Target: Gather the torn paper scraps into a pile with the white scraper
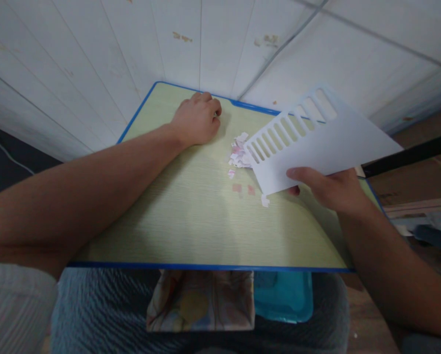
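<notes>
White panelled wall (220, 49) beyond pale green, blue-rimmed bench (191, 216). Pinched in right hand (327, 189): slotted white card (308, 150), tilted over right side, left end overlapping scrap pile (238, 152) in view, contact unclear. At far left, loosely curled left hand (200, 118); cannot tell if holding anything. Apparently mostly heaped already; just apart, near side, few loose scraps (265, 201).

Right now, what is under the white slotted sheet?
At the left edge of the white sheet, paper scraps show; through some slots, the tabletop. Parts of the right hand and anything beneath the solid area are covered.
</notes>
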Demonstrator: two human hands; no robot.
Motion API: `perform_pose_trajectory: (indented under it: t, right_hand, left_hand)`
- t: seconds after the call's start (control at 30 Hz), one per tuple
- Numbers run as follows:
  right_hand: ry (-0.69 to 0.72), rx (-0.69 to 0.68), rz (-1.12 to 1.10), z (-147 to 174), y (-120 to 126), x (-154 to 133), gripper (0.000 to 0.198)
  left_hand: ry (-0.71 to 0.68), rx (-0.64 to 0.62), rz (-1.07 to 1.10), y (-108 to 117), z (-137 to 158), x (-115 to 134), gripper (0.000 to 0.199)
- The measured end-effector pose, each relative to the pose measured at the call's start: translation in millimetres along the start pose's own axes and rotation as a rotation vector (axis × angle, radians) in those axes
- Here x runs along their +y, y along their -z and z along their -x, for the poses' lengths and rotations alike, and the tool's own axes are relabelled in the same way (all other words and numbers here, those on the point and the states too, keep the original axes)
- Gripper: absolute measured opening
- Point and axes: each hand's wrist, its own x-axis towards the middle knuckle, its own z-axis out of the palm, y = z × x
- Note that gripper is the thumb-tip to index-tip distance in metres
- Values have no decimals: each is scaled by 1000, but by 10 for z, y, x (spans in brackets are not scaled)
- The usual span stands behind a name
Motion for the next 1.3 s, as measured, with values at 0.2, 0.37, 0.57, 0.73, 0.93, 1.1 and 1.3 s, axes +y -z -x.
perform_pose_trajectory:
  t: [0.2, 0.37, 0.57, 0.73, 0.93, 1.1, 1.3]
  right_hand:
    - [64, -144, 39, 46, 55, -68, 35]
    - [70, -203, 85, 107, 110, -73, 36]
    - [61, -276, 28, 293, 128, -80, 32]
    - [-65, -174, -98, 522, 73, 60, 29]
    - [-167, 139, -204, 763, -105, 103, 31]
    - [-203, 255, -201, 958, -298, -11, 31]
    - [-217, 344, -245, 998, -414, 119, 23]
  left_hand:
    - [-10, -2, 27, -52, -23, -83, 44]
    - [-138, 91, 93, -174, -72, -244, 35]
    - [22, -17, -49, -20, -37, 6, 36]
    - [58, -41, -89, 113, 12, 194, 38]
    - [5, -77, -204, 210, 99, 290, 39]
    - [140, -22, -185, 285, 444, 253, 42]
    - [158, 25, -185, 356, 1113, 44, 48]
